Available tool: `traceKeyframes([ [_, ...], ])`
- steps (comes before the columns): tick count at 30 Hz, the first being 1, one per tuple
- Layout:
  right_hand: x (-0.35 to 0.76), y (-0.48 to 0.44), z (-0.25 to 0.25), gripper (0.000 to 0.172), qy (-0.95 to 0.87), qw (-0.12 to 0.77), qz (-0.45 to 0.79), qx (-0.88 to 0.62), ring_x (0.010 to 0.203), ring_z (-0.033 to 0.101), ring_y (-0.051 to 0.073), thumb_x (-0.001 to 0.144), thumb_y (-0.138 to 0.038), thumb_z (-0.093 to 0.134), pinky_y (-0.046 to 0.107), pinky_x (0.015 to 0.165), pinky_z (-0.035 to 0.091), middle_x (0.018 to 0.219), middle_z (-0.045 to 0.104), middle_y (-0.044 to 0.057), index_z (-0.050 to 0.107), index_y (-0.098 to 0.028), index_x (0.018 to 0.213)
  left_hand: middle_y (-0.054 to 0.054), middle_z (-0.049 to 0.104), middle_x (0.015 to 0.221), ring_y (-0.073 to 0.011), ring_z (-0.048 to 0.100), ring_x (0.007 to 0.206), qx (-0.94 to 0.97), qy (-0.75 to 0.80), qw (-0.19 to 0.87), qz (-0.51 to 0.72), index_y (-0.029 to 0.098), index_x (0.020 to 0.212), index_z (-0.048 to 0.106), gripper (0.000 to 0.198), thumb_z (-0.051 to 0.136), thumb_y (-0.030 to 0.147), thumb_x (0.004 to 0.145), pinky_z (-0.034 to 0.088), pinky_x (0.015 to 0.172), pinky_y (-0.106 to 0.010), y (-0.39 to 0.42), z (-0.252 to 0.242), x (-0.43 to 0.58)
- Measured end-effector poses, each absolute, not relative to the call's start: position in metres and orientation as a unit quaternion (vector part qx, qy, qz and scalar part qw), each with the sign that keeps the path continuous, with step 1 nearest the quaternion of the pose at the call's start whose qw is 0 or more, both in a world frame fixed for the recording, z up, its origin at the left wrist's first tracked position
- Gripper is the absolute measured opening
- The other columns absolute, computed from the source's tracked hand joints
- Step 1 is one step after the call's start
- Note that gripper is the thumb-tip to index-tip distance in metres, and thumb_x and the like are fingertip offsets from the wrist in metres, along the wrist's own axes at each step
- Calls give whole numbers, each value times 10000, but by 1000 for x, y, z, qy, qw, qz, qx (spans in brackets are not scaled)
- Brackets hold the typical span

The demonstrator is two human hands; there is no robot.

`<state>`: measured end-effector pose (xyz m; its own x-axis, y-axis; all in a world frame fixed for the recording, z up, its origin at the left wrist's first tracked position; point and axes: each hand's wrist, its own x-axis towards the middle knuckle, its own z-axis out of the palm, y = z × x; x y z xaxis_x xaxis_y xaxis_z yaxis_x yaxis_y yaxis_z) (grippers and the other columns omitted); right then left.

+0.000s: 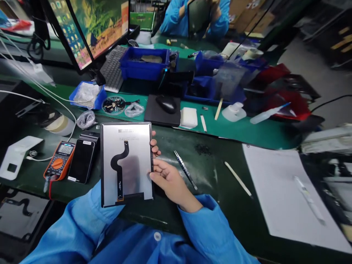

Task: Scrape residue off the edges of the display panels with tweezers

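Blue smock front point(156, 244), nearest the lens; left sleeve point(82, 216) and right sleeve point(205, 220) reach forward over the near bench edge.

Fingertips point(155, 147): curled round the right edge of the display panel point(134, 132); whether left or right hand, cannot tell. Right hand point(172, 185): thumb against that same edge, in a narrow grip holding the panel; wrist low, forearm angled in from the lower right. Left hand: behind the panel, finger state cannot be told.

Display panel: silver backing, black flex cable point(120, 168) lying across it; held facing the lens over the bench's near edge. Probably light, thin and stiff but fragile, its smooth back possibly slippery; best held by the long edges, clear of the cable.

Nearby on the dark bench point(220, 220): pointed tweezers point(185, 170) just beside the right hand, white pry stick point(238, 179) farther right; black phone point(81, 161) and orange multimeter point(59, 160) left of the panel.
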<state>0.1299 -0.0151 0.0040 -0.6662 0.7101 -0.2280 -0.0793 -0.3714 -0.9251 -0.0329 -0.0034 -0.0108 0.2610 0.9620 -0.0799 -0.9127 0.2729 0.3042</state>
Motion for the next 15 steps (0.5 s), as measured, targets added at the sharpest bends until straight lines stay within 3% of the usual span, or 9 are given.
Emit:
traceKeyframes([
  [4, 131, -13, 1, 229, -501, 290, 735, -353, 695, 536, 143, 860, -421, 634, 288, 679, 461, 781, 638, 10, 707, -209, 910, -56, 566, 923, -159, 539, 810, 80, 134, 805, 572, 119, 1262, 532, 441, 338, 381, 965, 480, 796, -334, -3, -10, -31],
  [10, 131, -12, -8, 278, -486, 300, 705, -421, 570, 397, 115, 858, -405, 590, 265, 552, 364, 613, 460, -37, 595, -202, 668, -49, 566, 927, -170, 589, 813, 53, 162, 818, 549, 157, 1216, 562, 403, 436, 401, 922, 480, 667, -279, -9, -1, -20],
  [15, 129, -12, -11, 248, -473, 314, 689, -450, 565, 329, 106, 776, -293, 580, 264, 542, 293, 587, 400, -50, 488, -207, 562, -14, 515, 740, -106, 536, 610, 28, 208, 784, 584, 132, 1080, 558, 395, 266, 365, 954, 430, 547, -215, -7, 7, -3],
])
